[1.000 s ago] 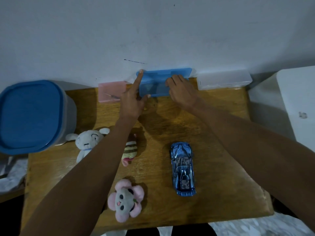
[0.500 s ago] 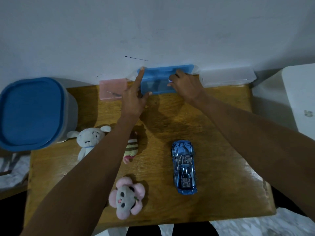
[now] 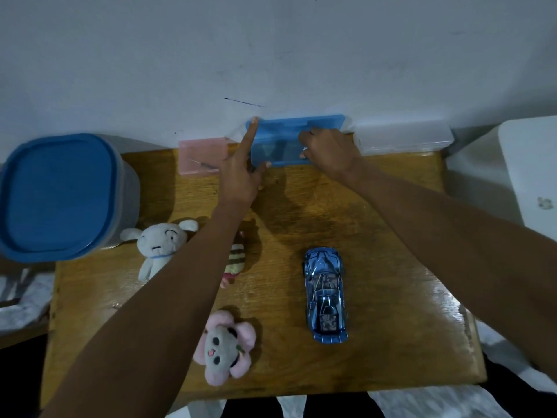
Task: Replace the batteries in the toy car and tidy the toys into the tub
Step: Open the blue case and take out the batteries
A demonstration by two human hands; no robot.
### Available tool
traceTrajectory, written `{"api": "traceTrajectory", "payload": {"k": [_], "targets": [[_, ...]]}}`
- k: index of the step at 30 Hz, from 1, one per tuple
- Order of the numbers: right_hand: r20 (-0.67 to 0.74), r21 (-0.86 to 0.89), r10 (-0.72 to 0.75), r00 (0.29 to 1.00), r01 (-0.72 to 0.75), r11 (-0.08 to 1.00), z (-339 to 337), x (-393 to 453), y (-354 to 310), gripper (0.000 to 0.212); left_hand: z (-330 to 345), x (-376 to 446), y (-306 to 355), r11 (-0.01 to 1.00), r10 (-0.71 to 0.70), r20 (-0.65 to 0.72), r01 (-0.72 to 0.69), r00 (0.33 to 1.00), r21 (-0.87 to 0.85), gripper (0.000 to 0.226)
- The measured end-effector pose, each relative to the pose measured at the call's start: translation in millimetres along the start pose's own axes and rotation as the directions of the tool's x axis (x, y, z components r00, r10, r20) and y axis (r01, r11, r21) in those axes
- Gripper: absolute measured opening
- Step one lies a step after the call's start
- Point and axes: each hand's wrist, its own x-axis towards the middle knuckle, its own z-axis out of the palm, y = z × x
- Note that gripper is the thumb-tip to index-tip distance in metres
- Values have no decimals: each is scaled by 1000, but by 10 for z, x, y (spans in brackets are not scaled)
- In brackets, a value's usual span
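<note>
both hands are at the blue case [image 3: 280,140], which lies at the far edge of the wooden worktop [image 3: 376,236] against the wall. the left hand [image 3: 241,173] holds the case's left end: its forefinger runs straight up that end to the far corner and its thumb presses the near edge, so the grip pinches the case between them. the right hand [image 3: 328,149] lies over the case's right part with fingers curled down onto the lid; whether that grip clasps the case or only rests on it, i cannot tell.

just left of the blue case lies a pink case [image 3: 202,152], and just right of it a clear case [image 3: 404,140]. the toy car [image 3: 325,294], shiny blue, stands nearer the person than the blue case, well apart from it and from both hands. the tub [image 3: 57,194], with its blue lid on, sits far left of the blue case at the worktop's corner. a white plush [image 3: 159,245] lies beside the tub, a striped plush [image 3: 235,260] shows partly under the left forearm, and a pink and grey plush [image 3: 224,346] lies near the worktop's near edge, left of the car.
</note>
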Motion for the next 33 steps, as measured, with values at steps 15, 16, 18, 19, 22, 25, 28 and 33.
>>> {"api": "traceTrajectory", "payload": {"k": [15,16,18,19,22,25,28,33], "targets": [[-260,75,-139,956,163,984,120,-294,-16,29,20,3,-9,999,-23,25,24,999,-40,95],[-268,74,-137,954,162,984,126,-322,-27,30,20,0,-4,999,-25,22,26,999,-39,94],[-266,58,-136,954,157,986,163,-382,-41,34,17,-11,12,999,-18,21,19,1000,-40,93],[-267,47,-142,953,160,986,194,-419,-46,36,13,-10,17,999,-11,22,12,1000,-44,92],[-223,-28,-188,957,186,982,333,-544,-46,31,-1,-4,16,1000,5,10,-5,1000,-25,90],[-172,-72,-190,967,180,981,457,-628,-81,22,-2,-9,18,1000,18,4,-18,1000,-3,88],[-196,-42,-145,970,140,989,480,-633,-157,24,11,-6,20,1000,4,1,-4,1000,-3,90],[-240,-121,-51,969,22,992,577,-644,-236,32,27,-5,5,1000,-2,-7,2,1000,3,89]]}}
